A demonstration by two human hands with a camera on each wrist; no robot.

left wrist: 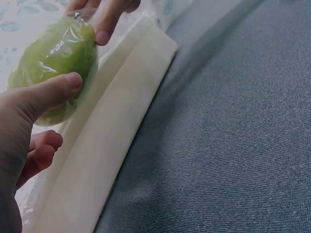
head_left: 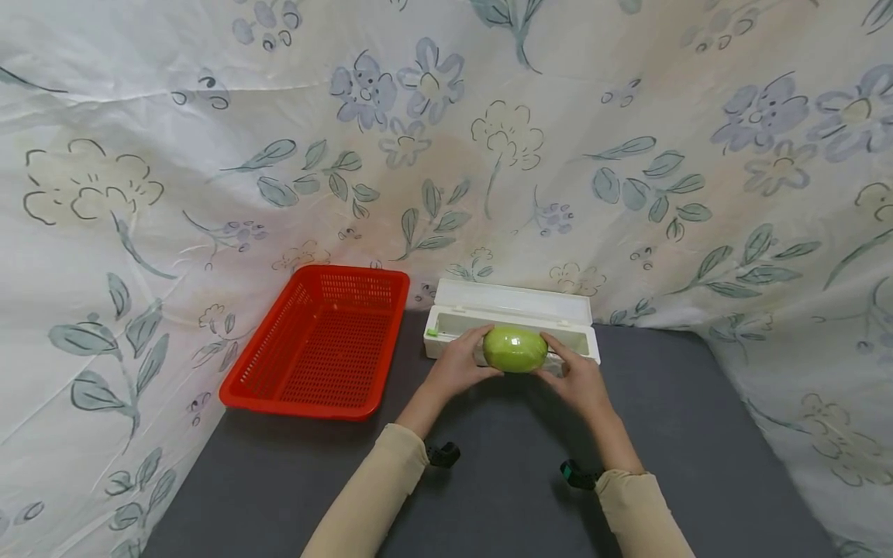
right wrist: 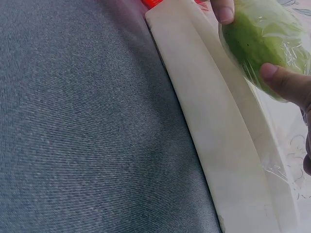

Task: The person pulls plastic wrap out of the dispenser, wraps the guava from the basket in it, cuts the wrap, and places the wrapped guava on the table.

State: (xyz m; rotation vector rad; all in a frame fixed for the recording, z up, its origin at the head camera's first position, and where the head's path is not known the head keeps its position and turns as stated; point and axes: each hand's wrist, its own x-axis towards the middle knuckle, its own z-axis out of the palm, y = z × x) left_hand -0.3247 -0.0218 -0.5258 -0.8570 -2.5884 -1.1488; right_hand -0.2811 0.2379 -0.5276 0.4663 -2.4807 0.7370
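Observation:
Both hands hold an oval green fruit [head_left: 515, 349] wrapped in shiny clear cling film. My left hand [head_left: 456, 363] grips its left end, and my right hand [head_left: 575, 384] grips the right end. In the left wrist view, the left thumb [left wrist: 53, 94] presses on the film over the fruit. The right thumb [right wrist: 286, 85] does likewise in the right wrist view. Just behind the fruit lies a long white cling film dispenser box [head_left: 434, 347], its lid [head_left: 512, 301] raised. A small green piece [head_left: 432, 333] shows at the box's left end. Fruit and hands hide part of the front.
To the left of the dispenser stands a red perforated plastic basket [head_left: 394, 341]. Dark grey cloth [head_left: 488, 480] covers the table. A floral curtain [head_left: 446, 155] hangs behind it and along both sides. Dark straps with small devices circle both wrists.

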